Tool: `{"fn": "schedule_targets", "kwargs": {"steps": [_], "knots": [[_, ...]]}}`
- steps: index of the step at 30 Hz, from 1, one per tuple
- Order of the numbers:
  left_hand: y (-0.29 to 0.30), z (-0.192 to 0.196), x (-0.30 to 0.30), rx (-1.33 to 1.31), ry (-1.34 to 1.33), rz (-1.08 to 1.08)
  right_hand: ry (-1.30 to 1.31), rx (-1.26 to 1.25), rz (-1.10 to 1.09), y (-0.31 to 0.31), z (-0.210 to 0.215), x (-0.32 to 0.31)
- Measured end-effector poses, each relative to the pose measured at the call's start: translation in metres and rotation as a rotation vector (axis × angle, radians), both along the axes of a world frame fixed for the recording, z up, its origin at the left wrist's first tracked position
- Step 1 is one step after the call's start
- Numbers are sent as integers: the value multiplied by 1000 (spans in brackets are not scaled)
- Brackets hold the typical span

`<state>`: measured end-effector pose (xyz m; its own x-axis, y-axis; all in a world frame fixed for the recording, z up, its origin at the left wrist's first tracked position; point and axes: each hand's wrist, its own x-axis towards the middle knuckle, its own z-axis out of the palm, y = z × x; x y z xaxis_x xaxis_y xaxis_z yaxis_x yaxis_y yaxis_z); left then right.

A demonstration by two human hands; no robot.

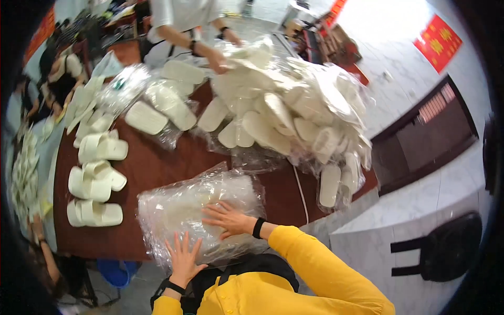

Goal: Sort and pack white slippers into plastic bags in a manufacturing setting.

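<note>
In front of me, at the near edge of the brown table (139, 181), lies a stack of clear plastic bags (173, 210). My left hand (184, 258) rests on its near edge with the fingers spread. Flat on the stack's right part is my right hand (229, 219), fingers stretched out. Neither hand grips anything. To the left stand several pairs of cream slippers (97, 212) in a column, unbagged. Beyond the stack, a large heap of cream slippers in clear bags (283, 105) covers the table's far right side.
Across the table a person in a white shirt (184, 18) has both hands at the heap. More people (63, 79) are at the far left beside another slipper pile (26, 173). A white cord (301, 194) crosses the table. A blue bin (116, 273) stands below its near edge.
</note>
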<state>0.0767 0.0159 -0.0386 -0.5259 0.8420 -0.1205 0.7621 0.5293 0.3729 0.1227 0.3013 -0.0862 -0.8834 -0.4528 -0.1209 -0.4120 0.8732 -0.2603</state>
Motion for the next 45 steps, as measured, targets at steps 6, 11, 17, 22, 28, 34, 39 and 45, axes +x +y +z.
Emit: {"fn": "schedule_targets", "kwargs": {"steps": [6, 11, 17, 22, 28, 34, 39, 45], "knots": [[-13, -60, -14, -84, 216, -166, 6, -35, -72, 13, 37, 61], [-17, -72, -23, -57, 346, -253, -36, -139, -201, 26, 14, 94], [-12, -28, -64, -230, -234, -363, -449, -785, -716, 59, 71, 80], [8, -29, -103, 93, -423, -376, 771, -497, -1006, 144, 123, 35], [10, -28, -95, 143, -203, -139, 855, 22, -1025, 208, 161, -88], [18, -38, -78, 258, -241, 42, 387, 355, -1090, 292, 163, -101], [0, -56, -68, 320, -258, 168, 718, 307, -890, 234, 225, -116], [11, -34, -74, 241, -304, 157, 804, -321, -873, 150, 341, -129]]}}
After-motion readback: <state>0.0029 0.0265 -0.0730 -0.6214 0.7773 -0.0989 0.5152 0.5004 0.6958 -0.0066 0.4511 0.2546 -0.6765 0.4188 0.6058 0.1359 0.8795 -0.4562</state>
